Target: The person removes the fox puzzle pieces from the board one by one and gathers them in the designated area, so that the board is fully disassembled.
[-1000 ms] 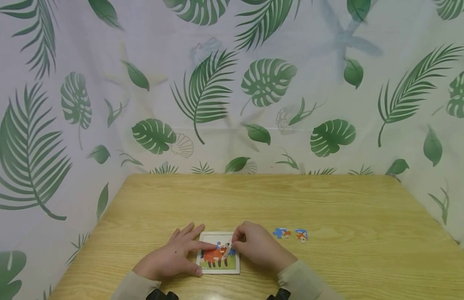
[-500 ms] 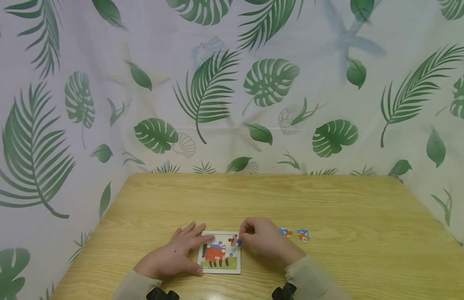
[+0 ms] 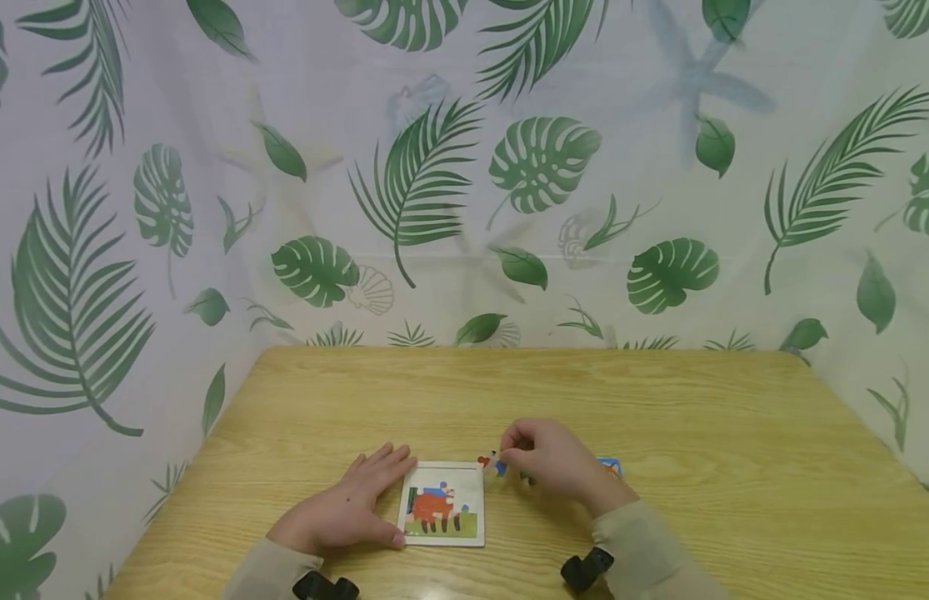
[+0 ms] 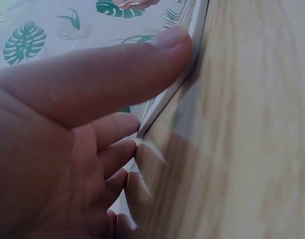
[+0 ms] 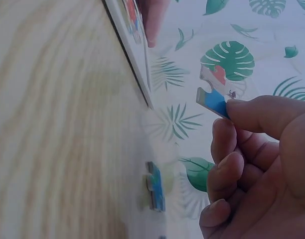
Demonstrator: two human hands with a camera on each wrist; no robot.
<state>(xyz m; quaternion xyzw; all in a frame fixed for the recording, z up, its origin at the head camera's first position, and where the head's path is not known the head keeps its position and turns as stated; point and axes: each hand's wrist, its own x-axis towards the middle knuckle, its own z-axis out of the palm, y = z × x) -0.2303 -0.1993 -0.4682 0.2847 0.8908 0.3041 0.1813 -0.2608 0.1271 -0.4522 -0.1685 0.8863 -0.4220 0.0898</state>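
Observation:
My right hand [image 3: 560, 465] pinches a jigsaw piece [image 5: 216, 102] between thumb and fingertips; it shows blue, white and red. In the head view this piece is just off the upper right corner of a small jigsaw board [image 3: 464, 473] with a white frame. Joined pieces of a red animal on green [image 3: 432, 506] fill the board's lower part, and its upper part is bare. My left hand [image 3: 352, 505] rests at the board's left side, fingers spread. In the left wrist view its thumb lies against the white board edge [image 4: 160, 105].
A loose blue and orange piece [image 3: 611, 467] lies on the wooden table [image 3: 696, 467], partly hidden behind my right hand. A blue piece [image 5: 155, 186] also shows on the table in the right wrist view. A leaf-patterned cloth [image 3: 449, 192] hangs behind the table.
My right hand has lifted the jigsaw piece off the board's right side and carried it up and right, beyond the frame. The left hand stays by the board, its index finger drawn back from the picture.

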